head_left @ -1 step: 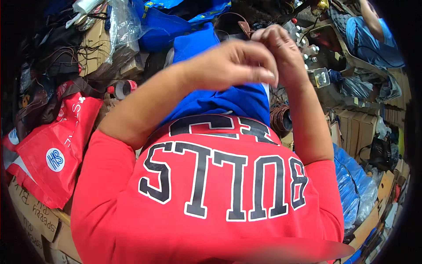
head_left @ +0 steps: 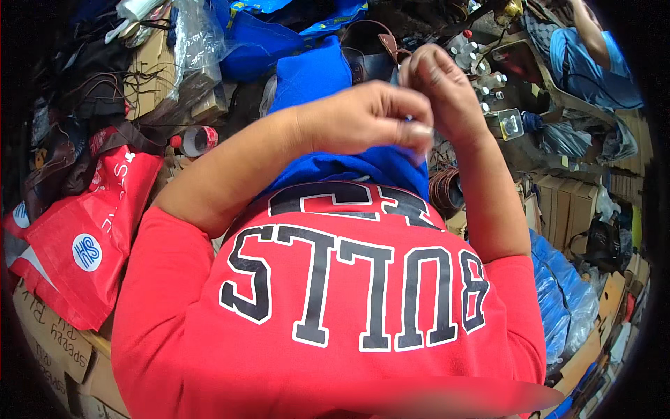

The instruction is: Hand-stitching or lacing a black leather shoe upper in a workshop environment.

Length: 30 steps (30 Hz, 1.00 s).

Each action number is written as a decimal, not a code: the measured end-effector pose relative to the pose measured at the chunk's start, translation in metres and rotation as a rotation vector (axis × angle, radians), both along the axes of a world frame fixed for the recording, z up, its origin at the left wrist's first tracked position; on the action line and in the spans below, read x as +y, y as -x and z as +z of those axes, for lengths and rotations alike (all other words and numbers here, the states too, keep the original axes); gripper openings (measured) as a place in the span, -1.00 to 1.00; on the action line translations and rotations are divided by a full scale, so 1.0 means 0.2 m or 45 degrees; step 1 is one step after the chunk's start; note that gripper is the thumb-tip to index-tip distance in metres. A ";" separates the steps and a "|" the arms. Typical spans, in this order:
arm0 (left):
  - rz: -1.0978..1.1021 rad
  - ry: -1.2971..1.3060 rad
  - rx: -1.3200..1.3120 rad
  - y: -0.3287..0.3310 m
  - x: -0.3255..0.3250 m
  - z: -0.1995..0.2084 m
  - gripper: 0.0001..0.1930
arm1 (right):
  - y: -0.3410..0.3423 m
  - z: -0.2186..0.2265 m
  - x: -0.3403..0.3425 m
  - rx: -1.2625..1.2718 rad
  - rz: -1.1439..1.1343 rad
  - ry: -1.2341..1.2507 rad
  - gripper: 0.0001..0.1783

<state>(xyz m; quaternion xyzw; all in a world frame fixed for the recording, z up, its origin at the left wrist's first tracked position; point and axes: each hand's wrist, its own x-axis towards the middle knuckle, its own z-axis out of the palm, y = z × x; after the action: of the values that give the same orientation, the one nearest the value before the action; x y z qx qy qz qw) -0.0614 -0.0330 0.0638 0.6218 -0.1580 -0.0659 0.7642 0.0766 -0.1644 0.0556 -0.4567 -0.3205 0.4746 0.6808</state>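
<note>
Both of my hands are raised over my lap, which is covered by bright blue cloth (head_left: 310, 75). My left hand (head_left: 366, 117) reaches in from the left, its fingers curled and the thumb close to them, with the tips a little blurred. Just right of it, my right hand (head_left: 447, 91) is upright with fingers bent inward and pressed together. Whatever either hand pinches, if anything, is too small or hidden to make out. The fingers of the two hands are near each other. Behind the right hand lies a brown leather strap piece (head_left: 388, 46).
Several clear plastic bottles (head_left: 488, 82) stand at the back right, beside a person in a blue shirt (head_left: 586, 66). A red bag (head_left: 105, 230) and a bottle with a red cap (head_left: 197, 141) lie left. Blue plastic wrapping (head_left: 555, 286) and cardboard (head_left: 558, 202) fill the right side.
My left hand has drawn slightly left and down, away from the right hand. My right hand's fingers have shifted a little and stay curled.
</note>
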 end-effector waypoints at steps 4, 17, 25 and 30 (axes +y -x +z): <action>0.358 -1.156 -0.265 0.16 0.25 -0.17 -0.86 | -0.06 -0.07 -0.24 -0.986 0.108 0.635 -0.77; 1.564 -2.228 0.672 0.64 1.16 0.05 -0.78 | -0.56 -0.39 -1.60 -1.618 -0.188 1.917 -0.73; 0.586 -1.316 -0.390 -0.20 0.20 -0.34 -0.58 | -0.21 -0.16 -0.31 -1.329 -0.190 0.701 -0.82; 0.464 -1.299 -0.435 -0.36 0.18 -0.36 -0.57 | -0.28 -0.23 -0.19 -1.156 -0.108 0.621 -0.87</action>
<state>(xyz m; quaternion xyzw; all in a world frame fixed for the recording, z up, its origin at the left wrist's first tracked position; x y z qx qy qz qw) 0.0100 0.0032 -0.0080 0.9313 -0.1179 0.1007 0.3297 0.1316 -0.2014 0.0096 -0.7746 -0.4450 0.2614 0.3655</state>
